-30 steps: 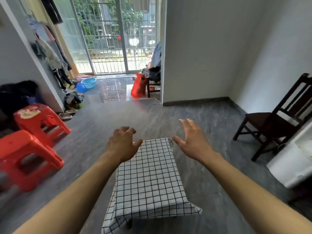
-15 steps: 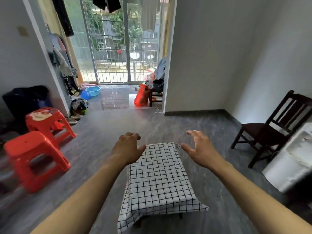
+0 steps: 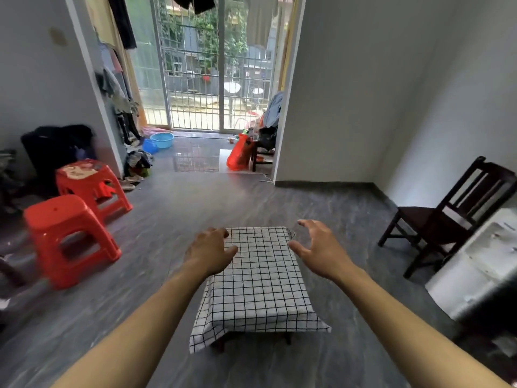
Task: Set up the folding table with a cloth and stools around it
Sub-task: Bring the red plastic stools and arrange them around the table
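Dark wooden chair (image 3: 444, 219) by the right wall; blue basin (image 3: 162, 140) (near the barred door (image 3: 212, 65)).

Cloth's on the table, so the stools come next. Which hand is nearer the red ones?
Probably the left hand. Both red stools stand on the floor on the left, apart from the table cloth. The right hand hangs over the table's opposite side, toward the dark chair.

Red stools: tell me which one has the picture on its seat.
The farther red stool, by the wall beside the dark bag, has a printed seat. The nearer red stool has a plain red seat.
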Tool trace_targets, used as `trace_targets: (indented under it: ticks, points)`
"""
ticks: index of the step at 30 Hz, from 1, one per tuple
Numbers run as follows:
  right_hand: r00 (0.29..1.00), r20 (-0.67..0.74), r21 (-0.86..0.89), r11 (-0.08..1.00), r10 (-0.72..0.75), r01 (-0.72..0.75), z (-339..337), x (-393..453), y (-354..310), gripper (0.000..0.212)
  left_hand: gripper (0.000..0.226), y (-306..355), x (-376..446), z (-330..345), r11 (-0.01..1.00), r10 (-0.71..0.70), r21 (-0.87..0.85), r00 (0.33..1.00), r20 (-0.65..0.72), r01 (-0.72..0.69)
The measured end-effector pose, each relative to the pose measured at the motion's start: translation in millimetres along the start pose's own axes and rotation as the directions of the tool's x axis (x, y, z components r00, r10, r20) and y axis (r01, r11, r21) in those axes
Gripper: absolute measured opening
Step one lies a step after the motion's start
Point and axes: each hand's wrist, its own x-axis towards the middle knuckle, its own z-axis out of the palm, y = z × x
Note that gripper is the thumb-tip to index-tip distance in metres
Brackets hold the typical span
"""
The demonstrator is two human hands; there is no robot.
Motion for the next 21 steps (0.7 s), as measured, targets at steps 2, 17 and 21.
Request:
trace_targets:
  ticks: [2, 17, 21]
  points:
    - [0.999, 0.025, 0.024, 0.999, -0.035, 0.035, 2.0, -1.6, 3.5, 0.062, 0.052, 5.6, -9.3, -1.3, 0.999, -0.049, -0.003, 0.998, -0.028, 0.049]
    - [0.886, 0.182, 0.129, 0.903, -0.428, 0.409, 75.0, 26.8, -120.3, 0.058, 0.050, -111.5, -103.0, -56.9, 0.912, -0.398, -0.009, 0.878, -0.264, 0.410]
    - [0.845, 0.215, 0.144, 0.872, -0.490, 0.469, 116.4, 46.4, -186.4, 0.059, 0.050, -174.0, -106.7, -81.7, 0.893, -0.440, -0.057, 0.836, -0.327, 0.447]
